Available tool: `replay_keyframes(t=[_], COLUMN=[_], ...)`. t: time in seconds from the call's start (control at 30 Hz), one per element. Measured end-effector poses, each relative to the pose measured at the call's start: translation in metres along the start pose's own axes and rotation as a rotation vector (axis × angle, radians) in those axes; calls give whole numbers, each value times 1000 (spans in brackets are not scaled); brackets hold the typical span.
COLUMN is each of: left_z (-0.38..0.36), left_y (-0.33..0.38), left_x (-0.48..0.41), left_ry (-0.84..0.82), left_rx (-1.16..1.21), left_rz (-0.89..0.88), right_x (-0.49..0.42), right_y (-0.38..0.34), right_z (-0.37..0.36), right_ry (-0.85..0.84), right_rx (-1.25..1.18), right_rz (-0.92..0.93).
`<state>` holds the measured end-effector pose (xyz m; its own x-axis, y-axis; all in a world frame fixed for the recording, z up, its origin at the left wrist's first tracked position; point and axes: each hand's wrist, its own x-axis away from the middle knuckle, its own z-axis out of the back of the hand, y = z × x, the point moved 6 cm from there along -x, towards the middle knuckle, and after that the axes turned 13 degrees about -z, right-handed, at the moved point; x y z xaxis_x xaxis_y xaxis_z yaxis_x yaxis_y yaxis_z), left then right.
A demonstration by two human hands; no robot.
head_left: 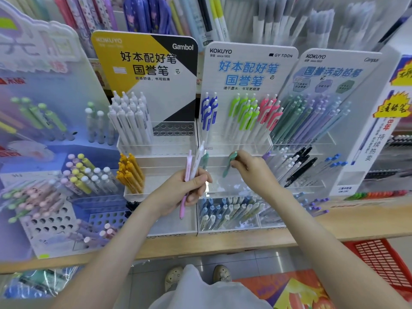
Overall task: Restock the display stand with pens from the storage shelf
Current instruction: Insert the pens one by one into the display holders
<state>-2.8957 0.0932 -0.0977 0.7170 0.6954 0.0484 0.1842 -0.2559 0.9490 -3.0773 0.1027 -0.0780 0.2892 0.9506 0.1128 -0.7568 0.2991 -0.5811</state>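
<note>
left hand (189, 188) closed around a small bunch of pens (194, 166), pink, white and a green-clipped one, tips down, tops sticking up above the fist; the pink pen's lower end pokes out below the palm; right hand (249, 168) pinches a single green pen (229, 165) between thumb and fingertips, other fingers curled, pen tilted with its top up near the edge of the clear tier; both hands are in front of the middle tier of the kokuyo display stand (249, 70), the one with the light blue header card; that stand's top tier holds blue-clip pens (209, 110), lime-clip pens (245, 110) and pink-clip pens (270, 110); its middle tier just behind the hands looks mostly bare, contents hard to tell through the clear plastic; bottom tier holds pale blue and green pens (227, 210); to the left a yellow and black gambol stand (145, 61) with white pens (129, 117) up top and orange pens (130, 172) lower down; all stands sit on a wooden shelf (334, 221); red basket (383, 259) on the floor at lower right.
</note>
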Motion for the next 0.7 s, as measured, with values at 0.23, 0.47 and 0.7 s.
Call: replay_keyframes(t=[0.23, 0.47, 0.7], left_z=[5, 15, 82], left_y=[5, 28, 84], left_x=[13, 29, 54], left_ry=[-39, -61, 240], left_rx=[64, -10, -115], left_rz=[-10, -15, -215], right_x=[36, 48, 6], right_y=[-35, -123, -157], right_z=[16, -20, 31], right_ry=[208, -395, 4], right_rx=[-221, -738, -1041], right_rz=[-53, 107, 156])
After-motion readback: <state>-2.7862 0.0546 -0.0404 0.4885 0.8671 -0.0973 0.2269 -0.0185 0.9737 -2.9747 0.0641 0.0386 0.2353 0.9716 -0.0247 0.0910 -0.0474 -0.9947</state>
